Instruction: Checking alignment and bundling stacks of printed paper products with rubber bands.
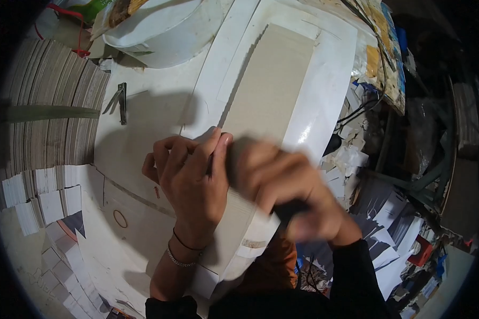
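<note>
My left hand [191,175] is bent over the left edge of a long stack of grey-brown paperboard strips [271,83]. Its thumb and forefinger tips meet at that edge; whether they pinch a sheet cannot be made out. Blurred by motion, my right hand [295,179] is over the stack, just right of the left one. Its fingers curl around a dark object [291,209], too smeared to name. Beneath the strips lies a glossy white sheet [323,87] on the white worktop [159,79].
Left of the hands are a nail clipper [121,103] and a rubber band [120,219]. A strapped stack of boards [52,91] stands at the far left. Behind is a white plastic tub [175,40] with a brush [121,12]. Paper scraps [387,227] and black cables [379,79] are on the right.
</note>
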The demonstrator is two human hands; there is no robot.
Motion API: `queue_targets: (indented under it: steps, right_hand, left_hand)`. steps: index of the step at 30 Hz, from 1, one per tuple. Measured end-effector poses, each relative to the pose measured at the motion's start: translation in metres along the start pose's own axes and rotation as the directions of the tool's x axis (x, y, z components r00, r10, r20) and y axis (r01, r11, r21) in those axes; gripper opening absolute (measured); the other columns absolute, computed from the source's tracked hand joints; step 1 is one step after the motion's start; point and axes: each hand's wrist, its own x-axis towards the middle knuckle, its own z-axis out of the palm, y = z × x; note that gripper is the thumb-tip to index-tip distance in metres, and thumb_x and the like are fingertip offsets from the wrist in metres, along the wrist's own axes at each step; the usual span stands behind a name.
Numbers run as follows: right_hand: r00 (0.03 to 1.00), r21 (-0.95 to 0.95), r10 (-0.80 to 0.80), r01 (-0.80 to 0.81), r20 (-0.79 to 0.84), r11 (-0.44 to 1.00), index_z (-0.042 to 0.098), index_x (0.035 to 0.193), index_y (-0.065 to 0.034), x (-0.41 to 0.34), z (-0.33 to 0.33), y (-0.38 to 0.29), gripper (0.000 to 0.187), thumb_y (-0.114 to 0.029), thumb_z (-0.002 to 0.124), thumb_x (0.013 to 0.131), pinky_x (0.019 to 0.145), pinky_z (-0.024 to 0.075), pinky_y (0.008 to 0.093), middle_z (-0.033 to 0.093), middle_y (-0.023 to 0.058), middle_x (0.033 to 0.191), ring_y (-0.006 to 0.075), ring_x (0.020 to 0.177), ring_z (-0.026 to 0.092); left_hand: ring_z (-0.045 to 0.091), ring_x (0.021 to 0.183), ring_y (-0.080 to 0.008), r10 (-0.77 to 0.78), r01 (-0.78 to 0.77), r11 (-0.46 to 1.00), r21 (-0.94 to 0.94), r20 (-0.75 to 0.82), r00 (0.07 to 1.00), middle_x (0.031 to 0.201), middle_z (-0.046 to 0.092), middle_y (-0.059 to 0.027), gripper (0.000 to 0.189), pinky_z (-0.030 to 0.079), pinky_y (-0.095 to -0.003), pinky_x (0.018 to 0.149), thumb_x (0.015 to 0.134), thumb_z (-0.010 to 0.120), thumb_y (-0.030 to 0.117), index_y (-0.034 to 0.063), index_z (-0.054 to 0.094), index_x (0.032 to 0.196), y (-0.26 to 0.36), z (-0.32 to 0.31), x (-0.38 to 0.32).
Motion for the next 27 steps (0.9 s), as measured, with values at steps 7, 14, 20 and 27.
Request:
queue_targets:
  steps: [7, 14, 20, 27]
  right_hand:
    - [0.992, -0.200, 0.012, 0.012, 0.123, 0.980, 0.069, 0.077, 0.0001, -0.039, 0.076, -0.022, 0.035, -0.032, 0.068, 0.062, 0.087, 0.0453, 0.0450, 0.065, 0.0124, 0.081, 0.0316, 0.081, 0.059]
    - [0.982, -0.263, 0.036, 0.015, 0.187, 0.965, 0.070, 0.079, 0.0014, -0.041, 0.086, -0.019, 0.043, -0.035, 0.067, 0.057, 0.096, 0.0446, 0.0451, 0.067, 0.0130, 0.085, 0.0320, 0.089, 0.060]
    - [0.989, -0.260, 0.033, 0.007, 0.147, 0.966, 0.071, 0.081, 0.0013, -0.043, 0.088, -0.019, 0.043, -0.034, 0.068, 0.056, 0.096, 0.0443, 0.0455, 0.067, 0.0132, 0.087, 0.0330, 0.089, 0.060]
    - [0.972, -0.074, 0.043, -0.026, 0.231, 0.997, 0.065, 0.075, -0.0012, -0.031, 0.063, -0.022, 0.035, -0.036, 0.063, 0.072, 0.085, 0.0417, 0.0460, 0.063, 0.0134, 0.077, 0.0330, 0.077, 0.059]
  left_hand:
    - [0.057, 0.086, -0.0172, -0.036, 0.038, 0.993, -0.111, 0.012, 0.999, 0.077, 0.062, 0.0052, 0.014, 0.036, -0.0389, 0.090, 0.085, 0.085, 0.021, 0.0173, 0.080, 0.097, 0.007, 0.002, -0.001]
    - [0.061, 0.080, -0.0180, -0.209, 0.301, 0.858, -0.417, 0.251, 0.945, 0.082, 0.069, 0.0021, 0.011, 0.042, -0.0352, 0.079, 0.092, 0.078, 0.020, 0.0121, 0.078, 0.100, -0.005, -0.003, 0.002]
    - [0.062, 0.082, -0.0185, -0.086, 0.139, 0.906, -0.401, 0.146, 0.986, 0.088, 0.069, -0.0006, 0.014, 0.041, -0.0362, 0.081, 0.096, 0.073, 0.014, 0.0128, 0.076, 0.109, -0.010, 0.004, -0.003]
    - [0.053, 0.083, -0.0179, 0.040, -0.008, 0.952, -0.306, 0.097, 0.994, 0.082, 0.055, 0.0028, 0.027, 0.036, -0.0367, 0.084, 0.094, 0.074, 0.013, 0.0158, 0.076, 0.121, -0.008, 0.002, -0.002]
